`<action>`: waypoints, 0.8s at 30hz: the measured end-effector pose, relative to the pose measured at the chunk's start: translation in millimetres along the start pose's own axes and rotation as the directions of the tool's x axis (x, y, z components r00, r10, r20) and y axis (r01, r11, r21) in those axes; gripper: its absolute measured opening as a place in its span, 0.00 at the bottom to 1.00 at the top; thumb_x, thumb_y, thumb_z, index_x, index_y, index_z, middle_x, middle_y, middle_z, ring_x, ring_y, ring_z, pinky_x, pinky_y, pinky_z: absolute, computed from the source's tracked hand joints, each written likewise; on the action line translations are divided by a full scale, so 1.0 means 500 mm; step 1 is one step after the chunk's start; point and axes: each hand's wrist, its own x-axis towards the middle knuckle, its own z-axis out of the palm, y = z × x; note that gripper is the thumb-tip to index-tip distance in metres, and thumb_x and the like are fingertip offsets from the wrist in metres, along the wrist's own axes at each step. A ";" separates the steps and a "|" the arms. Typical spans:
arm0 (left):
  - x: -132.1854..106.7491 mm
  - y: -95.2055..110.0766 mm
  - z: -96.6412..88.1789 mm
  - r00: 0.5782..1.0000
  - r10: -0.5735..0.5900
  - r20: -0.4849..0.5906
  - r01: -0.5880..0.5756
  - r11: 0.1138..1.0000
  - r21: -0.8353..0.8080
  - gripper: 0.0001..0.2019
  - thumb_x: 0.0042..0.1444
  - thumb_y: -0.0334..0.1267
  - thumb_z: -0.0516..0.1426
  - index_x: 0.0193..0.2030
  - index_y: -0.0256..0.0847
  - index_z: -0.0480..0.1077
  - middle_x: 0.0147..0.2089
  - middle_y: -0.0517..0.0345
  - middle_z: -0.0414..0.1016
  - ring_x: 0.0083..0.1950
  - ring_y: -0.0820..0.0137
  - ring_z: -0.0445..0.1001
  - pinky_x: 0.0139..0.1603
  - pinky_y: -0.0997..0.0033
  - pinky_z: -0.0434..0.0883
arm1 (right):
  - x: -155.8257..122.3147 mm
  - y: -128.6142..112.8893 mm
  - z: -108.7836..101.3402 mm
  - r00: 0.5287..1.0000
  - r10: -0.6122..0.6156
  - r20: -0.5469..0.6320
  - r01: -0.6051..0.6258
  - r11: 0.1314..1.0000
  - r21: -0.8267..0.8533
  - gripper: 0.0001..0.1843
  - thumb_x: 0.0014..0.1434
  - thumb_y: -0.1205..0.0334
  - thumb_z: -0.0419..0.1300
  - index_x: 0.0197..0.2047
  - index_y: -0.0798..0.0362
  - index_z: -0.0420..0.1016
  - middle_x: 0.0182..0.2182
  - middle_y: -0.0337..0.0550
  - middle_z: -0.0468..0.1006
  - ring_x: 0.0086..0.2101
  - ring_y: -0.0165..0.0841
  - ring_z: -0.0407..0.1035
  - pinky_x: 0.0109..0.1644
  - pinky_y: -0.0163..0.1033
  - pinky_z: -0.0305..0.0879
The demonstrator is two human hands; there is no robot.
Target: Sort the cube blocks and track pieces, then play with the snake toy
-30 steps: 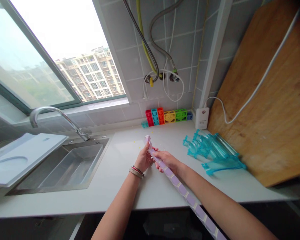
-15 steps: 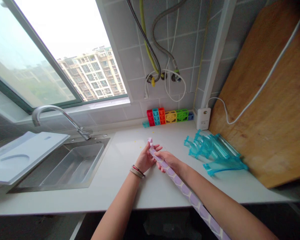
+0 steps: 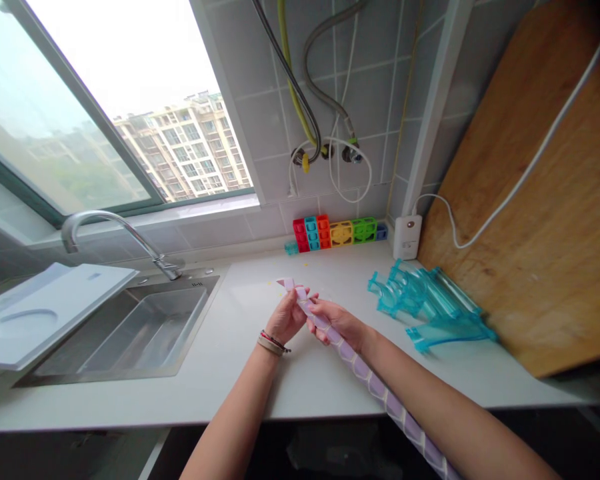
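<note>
A long lilac strip [image 3: 369,377] with a pale hexagon-like pattern, apparently folded paper or fabric, slants from the lower right up to my hands. My left hand [image 3: 289,319] pinches it near its far end, where a short piece is bent over to the left. Just behind, my right hand [image 3: 341,321] grips the strip with thumb and fingers, and the rest trails along my right forearm. Both hands are held over the white countertop [image 3: 230,347]. A band and a thin bracelet [image 3: 274,342] circle my left wrist.
Several clear turquoise plastic pieces [image 3: 430,303] lie at the right by a leaning wooden board [image 3: 530,200]. Coloured blocks [image 3: 341,233] line the back wall, near a white plug-in device [image 3: 407,237]. A sink [image 3: 180,333] with a faucet [image 3: 117,220] and white panel [image 3: 55,313] is at the left.
The strip's far end has turned over to the left, its tip now pointing leftward. My left fingers have closed further over it. My right hand has barely moved.
</note>
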 end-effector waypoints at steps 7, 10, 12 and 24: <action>0.013 -0.005 -0.001 0.992 0.104 -0.074 -0.095 0.988 0.119 0.15 0.50 0.43 0.71 0.39 0.36 0.76 0.37 0.55 0.81 0.36 0.70 0.79 0.38 0.72 0.74 | 0.007 0.006 -0.007 0.990 0.002 -0.139 -0.007 0.999 -0.035 0.12 0.62 0.54 0.60 0.44 0.52 0.66 0.24 0.37 0.77 0.18 0.28 0.69 0.19 0.29 0.60; 0.018 -0.011 -0.001 0.980 0.169 -0.105 -0.152 0.976 0.154 0.15 0.48 0.41 0.72 0.37 0.36 0.75 0.37 0.56 0.81 0.34 0.73 0.77 0.38 0.73 0.73 | 0.008 0.008 -0.008 0.983 0.010 -0.186 -0.018 0.999 -0.044 0.11 0.63 0.55 0.59 0.44 0.51 0.66 0.24 0.37 0.78 0.19 0.28 0.70 0.20 0.29 0.62; 0.019 -0.013 -0.001 0.973 0.199 -0.118 -0.178 0.969 0.169 0.15 0.48 0.42 0.72 0.37 0.37 0.75 0.39 0.54 0.82 0.35 0.73 0.77 0.38 0.73 0.72 | 0.010 0.009 -0.009 0.980 0.005 -0.199 -0.014 0.999 -0.047 0.11 0.64 0.55 0.59 0.44 0.52 0.66 0.24 0.37 0.78 0.19 0.28 0.71 0.20 0.29 0.63; 0.009 -0.010 0.011 0.980 0.199 0.004 -0.195 0.956 0.221 0.28 0.50 0.60 0.67 0.43 0.35 0.78 0.50 0.41 0.82 0.43 0.59 0.82 0.32 0.72 0.69 | 0.006 0.003 -0.006 0.988 0.081 -0.129 -0.082 0.997 -0.001 0.20 0.71 0.45 0.49 0.38 0.53 0.69 0.16 0.35 0.71 0.13 0.29 0.64 0.16 0.30 0.59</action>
